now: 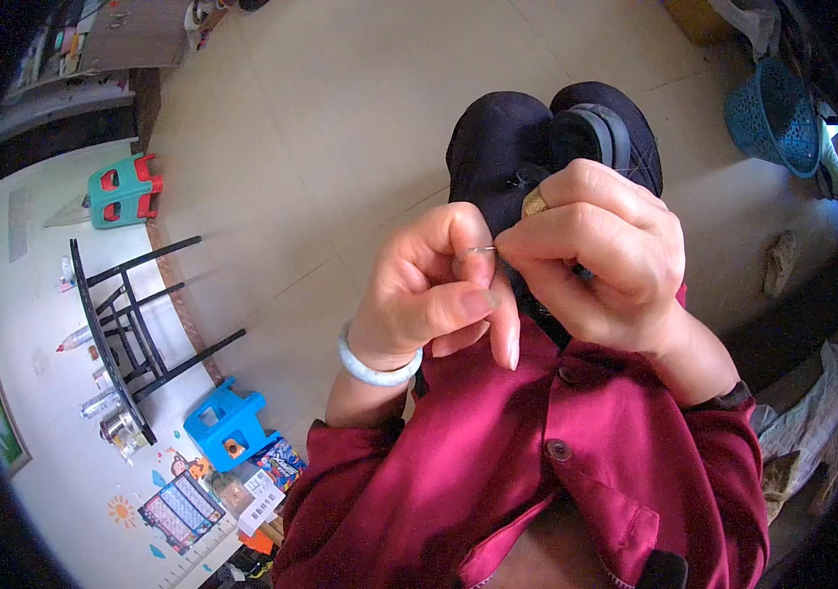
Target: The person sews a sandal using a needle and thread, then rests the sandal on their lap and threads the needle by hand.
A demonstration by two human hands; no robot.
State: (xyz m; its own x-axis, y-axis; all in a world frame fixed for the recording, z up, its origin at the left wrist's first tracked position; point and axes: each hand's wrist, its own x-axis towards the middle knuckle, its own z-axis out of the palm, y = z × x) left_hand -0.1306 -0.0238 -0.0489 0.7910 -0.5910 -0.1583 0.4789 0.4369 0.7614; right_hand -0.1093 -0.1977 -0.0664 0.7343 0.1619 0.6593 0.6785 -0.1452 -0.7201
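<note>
Above my lap, my two hands meet at the fingertips. A thin silvery needle-like piece [481, 249] lies across the curled index finger of my left hand [434, 290], its end meeting the fingertips of my right hand [601, 255]. The right thumb and index finger are pinched together there. My left thumb presses against the fingers, and what it grips is hidden. A pale bangle [375, 371] circles the left wrist, and a gold-coloured ring [535, 203] is on a right finger. Behind the right hand, a dark grey round object [591, 137] rests on my black-trousered knees [497, 137].
Tiled floor [340, 118] spreads ahead. Leftward are a black-legged table [134, 334] with bottles, a blue stool [226, 424] and a green-and-red stool [123, 191]. On the right are a blue basket [772, 116], a slipper [780, 263] and plastic bags [821, 402].
</note>
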